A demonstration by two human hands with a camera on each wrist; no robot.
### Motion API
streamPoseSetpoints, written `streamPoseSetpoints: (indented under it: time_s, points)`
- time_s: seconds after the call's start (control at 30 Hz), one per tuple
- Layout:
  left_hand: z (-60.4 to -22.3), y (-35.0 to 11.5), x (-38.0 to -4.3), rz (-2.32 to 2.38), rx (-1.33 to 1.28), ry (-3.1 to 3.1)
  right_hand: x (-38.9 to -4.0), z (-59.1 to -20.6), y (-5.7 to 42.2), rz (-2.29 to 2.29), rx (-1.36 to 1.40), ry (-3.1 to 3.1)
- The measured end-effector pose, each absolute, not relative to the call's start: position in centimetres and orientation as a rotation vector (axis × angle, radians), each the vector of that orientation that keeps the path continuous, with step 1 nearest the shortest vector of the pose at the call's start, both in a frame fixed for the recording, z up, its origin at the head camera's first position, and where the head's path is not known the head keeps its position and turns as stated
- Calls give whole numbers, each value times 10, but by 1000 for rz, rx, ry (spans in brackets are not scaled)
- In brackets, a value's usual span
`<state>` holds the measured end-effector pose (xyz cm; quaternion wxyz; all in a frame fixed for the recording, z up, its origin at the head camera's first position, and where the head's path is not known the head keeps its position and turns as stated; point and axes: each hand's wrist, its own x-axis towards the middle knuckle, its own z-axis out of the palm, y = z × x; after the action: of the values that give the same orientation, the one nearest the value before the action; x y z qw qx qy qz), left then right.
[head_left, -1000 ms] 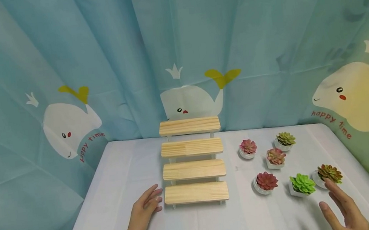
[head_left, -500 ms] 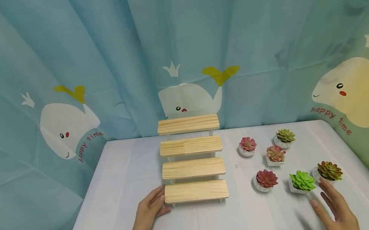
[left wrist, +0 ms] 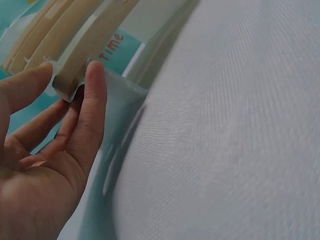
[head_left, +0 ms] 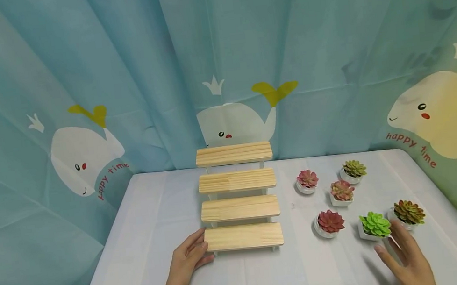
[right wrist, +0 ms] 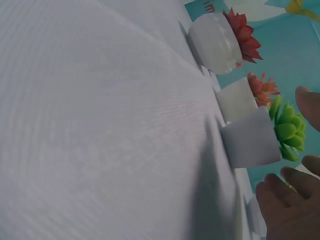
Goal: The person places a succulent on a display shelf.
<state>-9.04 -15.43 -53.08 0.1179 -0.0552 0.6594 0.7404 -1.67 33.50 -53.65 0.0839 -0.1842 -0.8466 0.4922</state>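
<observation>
A stepped wooden display stand (head_left: pixel 243 236) with several pale boards stands mid-table. My left hand (head_left: pixel 187 262) holds the left end of its lowest board. In the left wrist view, thumb and fingers (left wrist: pixel 90 110) lie around the board's end (left wrist: pixel 72 75). My right hand (head_left: pixel 408 258) is spread at the near right side of a bright green succulent (head_left: pixel 375 224) in a white square pot (right wrist: pixel 252 140). Its thumb and fingers stand around the plant in the right wrist view, apart from the pot and holding nothing. Right behind the hand sits a brown-green succulent (head_left: pixel 408 212) in a round pot.
More potted succulents stand right of the stand: dark red (head_left: pixel 330 221), pink (head_left: pixel 307 179), orange-pink (head_left: pixel 342 191) and olive green (head_left: pixel 354 169). A white cloth covers the table (head_left: pixel 144 218). Behind hangs a blue curtain (head_left: pixel 140 77) with whale prints.
My left hand has moved right, onto the end of the lowest board. My right hand has shifted left and forward to the bright green succulent. The pots have stayed in place.
</observation>
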Motion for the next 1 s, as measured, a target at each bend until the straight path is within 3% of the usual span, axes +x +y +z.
streamPoseSetpoints:
  time_s: [1.0]
  points:
    - [-541, -162, -99, 2231, -107, 1707, -38, -550, 334, 1616, -618, -2407]
